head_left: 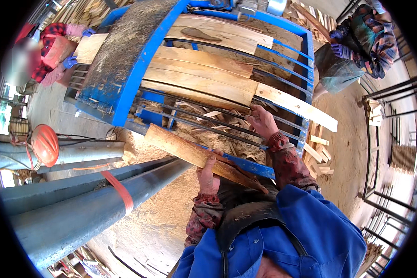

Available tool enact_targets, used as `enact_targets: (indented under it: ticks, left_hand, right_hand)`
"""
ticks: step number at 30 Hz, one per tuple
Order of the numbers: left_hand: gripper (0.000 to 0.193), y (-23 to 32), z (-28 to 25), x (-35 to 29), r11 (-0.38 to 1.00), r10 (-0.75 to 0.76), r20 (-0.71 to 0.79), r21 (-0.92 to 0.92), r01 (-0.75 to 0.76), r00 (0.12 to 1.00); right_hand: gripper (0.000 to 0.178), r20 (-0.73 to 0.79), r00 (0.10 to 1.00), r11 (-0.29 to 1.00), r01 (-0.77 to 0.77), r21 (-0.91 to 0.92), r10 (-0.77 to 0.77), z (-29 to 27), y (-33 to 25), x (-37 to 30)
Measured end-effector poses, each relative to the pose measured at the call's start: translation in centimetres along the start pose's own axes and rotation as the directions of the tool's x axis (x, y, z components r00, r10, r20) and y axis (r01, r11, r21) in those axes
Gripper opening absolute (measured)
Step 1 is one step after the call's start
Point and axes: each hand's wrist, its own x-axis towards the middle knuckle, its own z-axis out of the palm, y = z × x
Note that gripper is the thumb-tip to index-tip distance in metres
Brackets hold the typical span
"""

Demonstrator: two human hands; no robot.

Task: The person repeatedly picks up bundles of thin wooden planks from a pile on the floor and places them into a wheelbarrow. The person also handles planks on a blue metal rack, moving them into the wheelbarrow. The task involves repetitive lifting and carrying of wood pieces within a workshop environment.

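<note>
My left hand [208,175] grips a rough bark-edged wood slab [190,150] that lies across the near edge of a blue metal roller table [282,48]. Above it, my right hand [262,121] rests on the end of a pale sawn board [294,105] on the table's rollers. Several more sawn boards [204,74] lie side by side on the table behind it. Both my sleeves are patterned red, over a blue jacket.
A grey pipe [88,211] with red tape runs at lower left, an orange helmet [45,144] near it. One person in purple gloves stands at the far right [363,39], another at the far left [55,51]. Sawdust covers the floor; offcuts [319,155] are piled right of the table.
</note>
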Motion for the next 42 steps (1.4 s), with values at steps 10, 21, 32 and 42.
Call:
enact_targets:
  ticks: [10, 21, 32, 42]
  left_hand:
    - [0.038, 0.3, -1.3, -0.4, 0.998, -0.005, -0.063, -0.063, 0.001, 0.998]
    - [0.039, 1.5, -2.0, -0.6, 0.998, -0.018, -0.08, -0.057, 0.014, 0.997]
    - [0.03, 1.2, -0.8, 1.4, 0.998, 0.003, 0.042, -0.064, 0.0, 0.999]
    - [0.038, -0.3, -1.4, 1.7, 0.999, -0.04, -0.096, -0.026, 0.038, 0.995]
  right_hand:
    - [0.037, -0.06, 0.955, 0.934, 0.269, -0.235, -0.291, 1.4, -2.5, 1.8]
    - [0.017, 0.103, 0.766, 0.733, 0.638, -0.237, -0.634, -4.8, -12.2, 1.0]
    - [0.036, -0.213, 0.963, 0.9, 0.233, 0.367, -0.163, -11.8, -11.3, -11.8]
    - [0.025, 0.208, 0.955, 0.763, -0.295, 0.575, 0.213, -3.6, -6.3, -17.8]
